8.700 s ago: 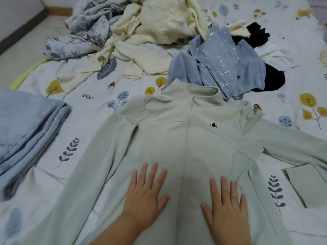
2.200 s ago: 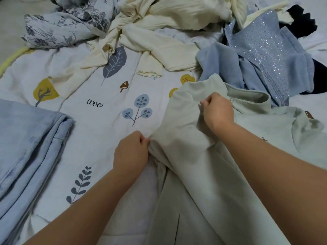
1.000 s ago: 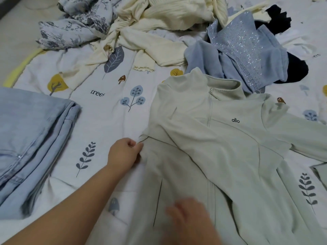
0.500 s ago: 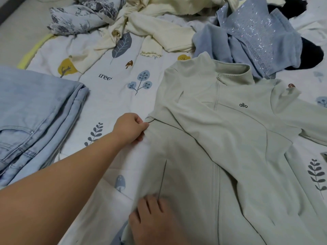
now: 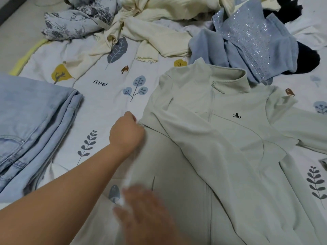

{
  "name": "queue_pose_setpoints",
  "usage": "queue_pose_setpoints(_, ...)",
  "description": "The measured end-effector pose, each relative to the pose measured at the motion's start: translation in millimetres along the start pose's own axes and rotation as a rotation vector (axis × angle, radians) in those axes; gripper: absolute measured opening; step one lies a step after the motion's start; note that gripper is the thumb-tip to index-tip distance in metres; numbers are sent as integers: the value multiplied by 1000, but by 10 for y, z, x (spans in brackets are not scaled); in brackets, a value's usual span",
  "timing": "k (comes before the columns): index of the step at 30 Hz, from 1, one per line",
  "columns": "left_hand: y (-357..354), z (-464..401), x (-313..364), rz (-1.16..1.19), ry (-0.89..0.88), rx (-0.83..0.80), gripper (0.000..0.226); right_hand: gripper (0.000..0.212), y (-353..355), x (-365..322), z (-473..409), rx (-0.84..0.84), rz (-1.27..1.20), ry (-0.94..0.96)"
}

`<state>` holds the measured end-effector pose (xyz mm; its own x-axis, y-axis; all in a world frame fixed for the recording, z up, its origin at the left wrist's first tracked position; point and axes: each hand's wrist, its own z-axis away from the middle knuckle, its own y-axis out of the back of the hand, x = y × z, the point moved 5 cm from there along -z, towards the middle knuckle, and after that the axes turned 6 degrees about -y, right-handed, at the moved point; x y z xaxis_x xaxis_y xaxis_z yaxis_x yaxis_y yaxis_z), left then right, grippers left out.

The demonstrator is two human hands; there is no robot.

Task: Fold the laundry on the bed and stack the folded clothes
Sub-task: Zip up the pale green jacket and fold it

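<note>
A pale green zip jacket (image 5: 221, 142) with a black "allo" logo lies front up on the bed, its left sleeve folded diagonally across the chest. My left hand (image 5: 126, 132) pinches the jacket's folded left edge at chest height. My right hand (image 5: 146, 214), blurred by motion, lies with straight fingers on the jacket's lower left part. The jacket's right sleeve stretches off to the right edge. Folded light blue jeans (image 5: 33, 124) sit at the left.
Unfolded laundry is heaped at the back: a grey floral garment (image 5: 76, 20), cream clothes (image 5: 159, 20), a light blue sequined top (image 5: 251, 39) and something black (image 5: 307, 59). The printed bedsheet (image 5: 106, 89) shows between the jeans and the jacket. The floor lies beyond the top-left corner.
The left sleeve was folded over the jacket's chest. My right hand let go near the collar, dropped to the lower left part and keeps sliding there. My left hand stays on the folded edge.
</note>
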<state>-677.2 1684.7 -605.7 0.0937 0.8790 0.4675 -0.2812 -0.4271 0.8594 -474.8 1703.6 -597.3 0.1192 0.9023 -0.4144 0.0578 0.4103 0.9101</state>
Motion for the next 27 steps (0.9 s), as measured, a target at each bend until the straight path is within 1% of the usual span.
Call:
queue_pose_setpoints(1, 33, 4, 73, -6, -48, 62, 21, 34, 45, 64, -65, 104, -1, 10)
queue_pose_setpoints(2, 58, 10, 147, -20, -103, 112, 26, 44, 95, 130, -144, 94, 70, -61)
queue_pose_setpoints(3, 70, 17, 217, -29, -153, 144, 28, 64, 75, 251, -174, 22, 186, -113)
queue_pose_setpoints(4, 66, 18, 279, -31, -194, 160, 28, 74, 35, 392, -186, -96, 225, -132)
queue_pose_setpoints(5, 50, 4, 333, -24, -229, 169, 27, 71, 61, 459, -193, -128, 240, -109)
queue_pose_setpoints(6, 33, -26, 375, -15, -256, 176, 26, 57, 139, 481, -233, -115, 190, -57)
queue_pose_setpoints(7, 18, -57, 396, -2, -267, 182, 25, 40, 269, 538, -299, -28, 85, -30)
queue_pose_setpoints(8, -2, -94, 401, 16, -255, 183, 25, 27, 416, 637, -399, 74, -25, -32)
queue_pose_setpoints(9, -27, -142, 387, 43, -217, 176, 26, 24, 585, 778, -539, 185, -82, -83)
queue_pose_setpoints(10, -58, -197, 359, 77, -155, 155, 28, 26, 756, 961, -686, 260, -97, -189)
queue_pose_setpoints(11, -94, -247, 324, 109, -78, 122, 30, 26, 888, 1148, -832, 291, -106, -307)
queue_pose_setpoints(12, -133, -285, 292, 132, -9, 87, 30, 26, 959, 1328, -974, 282, -83, -421)
queue_pose_setpoints(14, -218, -343, 270, 131, 47, 39, 28, 34, 893, 1625, -1220, 173, -21, -594)
queue_pose_setpoints(15, -242, -355, 279, 113, 39, 39, 29, 37, 822, 1704, -1318, 104, -13, -631)
queue_pose_setpoints(17, -255, -351, 297, 92, 1, 81, 36, 34, 685, 1774, -1461, 23, -16, -644)
queue_pose_setpoints(18, -255, -349, 290, 92, -15, 119, 37, 32, 650, 1809, -1494, 22, -43, -653)
queue_pose_setpoints(19, -254, -351, 272, 98, -22, 152, 38, 32, 650, 1875, -1504, 57, -73, -689)
queue_pose_setpoints(22, -284, -334, 244, 112, -4, 179, 35, 35, 781, 2056, -1376, 207, -79, -849)
queue_pose_setpoints(24, -274, -339, 313, 101, -15, 197, 21, 34, 767, 2070, -1327, 154, -48, -849)
queue_pose_setpoints(25, -224, -358, 356, 96, -39, 246, 14, 33, 735, 2056, -1315, 111, -63, -827)
queue_pose_setpoints(26, -143, -396, 427, 85, -104, 313, 18, 32, 720, 2032, -1307, 84, -90, -804)
queue_pose_setpoints(27, -61, -454, 521, 78, -213, 359, 25, 33, 727, 2010, -1296, 76, -110, -782)
